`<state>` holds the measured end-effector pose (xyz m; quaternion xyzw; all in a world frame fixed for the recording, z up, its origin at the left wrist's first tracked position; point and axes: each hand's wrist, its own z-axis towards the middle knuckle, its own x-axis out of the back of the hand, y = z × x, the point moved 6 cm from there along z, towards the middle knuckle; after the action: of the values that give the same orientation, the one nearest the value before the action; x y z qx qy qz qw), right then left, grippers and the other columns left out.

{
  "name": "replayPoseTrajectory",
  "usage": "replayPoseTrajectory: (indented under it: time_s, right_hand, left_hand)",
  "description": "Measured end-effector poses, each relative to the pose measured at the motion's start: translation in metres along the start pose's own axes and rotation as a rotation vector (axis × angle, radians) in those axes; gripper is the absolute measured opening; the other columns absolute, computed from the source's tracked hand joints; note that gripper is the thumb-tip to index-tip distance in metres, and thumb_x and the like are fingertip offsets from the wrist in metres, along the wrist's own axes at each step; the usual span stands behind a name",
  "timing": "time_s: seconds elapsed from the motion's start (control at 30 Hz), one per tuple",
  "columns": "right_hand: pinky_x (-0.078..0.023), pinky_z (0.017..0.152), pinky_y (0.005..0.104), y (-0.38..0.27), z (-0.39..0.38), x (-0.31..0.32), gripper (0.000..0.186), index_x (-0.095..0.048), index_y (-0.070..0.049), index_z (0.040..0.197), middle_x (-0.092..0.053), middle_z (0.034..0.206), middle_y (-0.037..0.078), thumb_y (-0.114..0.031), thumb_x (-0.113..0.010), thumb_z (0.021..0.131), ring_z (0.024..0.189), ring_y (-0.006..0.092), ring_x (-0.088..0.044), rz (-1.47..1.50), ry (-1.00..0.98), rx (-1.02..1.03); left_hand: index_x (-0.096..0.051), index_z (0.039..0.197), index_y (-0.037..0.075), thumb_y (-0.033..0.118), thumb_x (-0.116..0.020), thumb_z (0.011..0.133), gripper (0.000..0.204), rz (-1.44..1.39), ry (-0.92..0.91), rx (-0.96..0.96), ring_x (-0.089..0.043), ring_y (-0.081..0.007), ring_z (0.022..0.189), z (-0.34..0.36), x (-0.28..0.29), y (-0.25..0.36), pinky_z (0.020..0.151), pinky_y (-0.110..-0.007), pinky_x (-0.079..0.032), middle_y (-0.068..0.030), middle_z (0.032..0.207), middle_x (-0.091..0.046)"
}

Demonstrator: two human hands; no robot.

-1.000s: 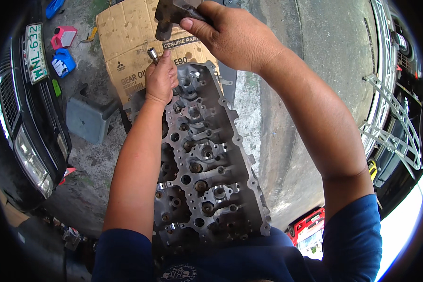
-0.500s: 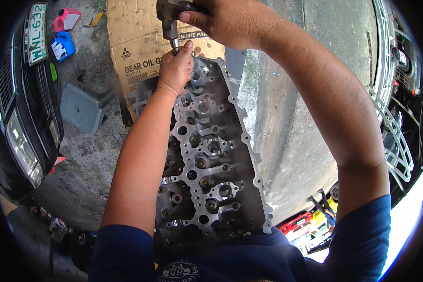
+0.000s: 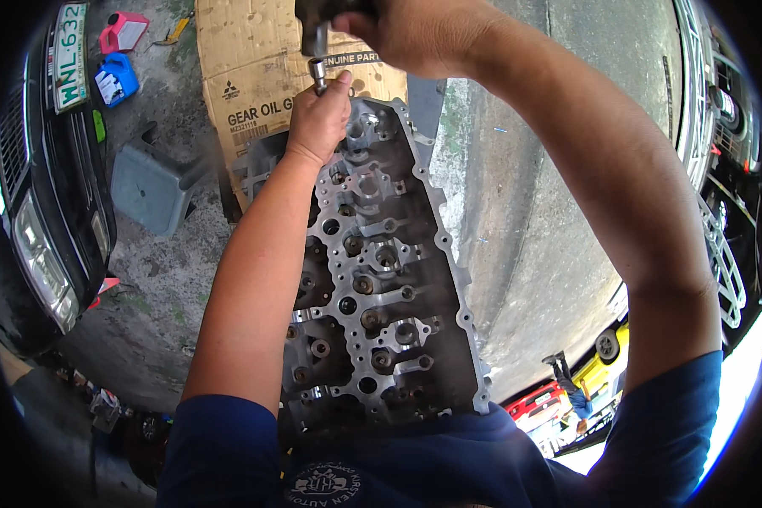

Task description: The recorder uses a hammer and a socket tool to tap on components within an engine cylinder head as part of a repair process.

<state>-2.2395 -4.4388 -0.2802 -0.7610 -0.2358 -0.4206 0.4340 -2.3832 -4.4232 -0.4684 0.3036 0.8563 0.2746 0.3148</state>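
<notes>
A grey metal engine cylinder head [image 3: 383,303] lies lengthwise before me, its bores and bolt holes facing up. My left hand [image 3: 318,127] is closed round a short shiny metal rod [image 3: 319,74] that stands nearly upright over the head's far end. Its lower end is hidden by my fingers. Above it my right hand [image 3: 419,38] grips a dark hammer [image 3: 315,30], partly cut off by the top edge and slightly blurred. A small gap shows between the hammer's face and the top of the rod.
Flattened brown cardboard [image 3: 254,59] lies beyond the cylinder head. To the left are a grey plastic stool [image 3: 152,190], a blue bottle [image 3: 116,80], a pink jug [image 3: 124,32] and a black vehicle's front [image 3: 46,212]. A person [image 3: 577,398] is near vehicles at the lower right.
The hammer has lifted off the rod's top, going up with my right hand, and my right elbow has swung slightly outward. My left hand still holds the rod in nearly the same place.
</notes>
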Motion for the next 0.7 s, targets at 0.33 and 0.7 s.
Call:
replayPoseTrajectory:
  time_s: [0.33, 0.7]
  right_hand:
    - [-0.046, 0.055, 0.0270, 0.057, -0.033, 0.034, 0.047, -0.057, -0.007, 0.119, -0.052, 0.062, 0.002, -0.048, -0.048, 0.098, 0.057, 0.0106, -0.054, 0.345, 0.096, -0.267]
    - [-0.047, 0.075, 0.0281, 0.029, -0.066, -0.030, 0.041, -0.057, -0.001, 0.110, -0.064, 0.082, 0.011, -0.041, -0.053, 0.098, 0.077, 0.0146, -0.057, 0.391, -0.038, -0.481]
  left_hand:
    - [-0.035, 0.060, 0.015, 0.038, -0.053, 0.097, 0.046, -0.060, -0.043, -0.053, -0.028, -0.0067, 0.044, -0.009, 0.037, 0.049, 0.042, -0.023, -0.024, 0.0037, 0.055, -0.033]
    - [-0.037, 0.059, 0.016, 0.040, -0.057, 0.094, 0.047, -0.114, -0.101, -0.009, -0.032, -0.0072, 0.048, -0.027, 0.043, 0.020, 0.046, -0.023, -0.028, 0.0046, 0.055, -0.035]
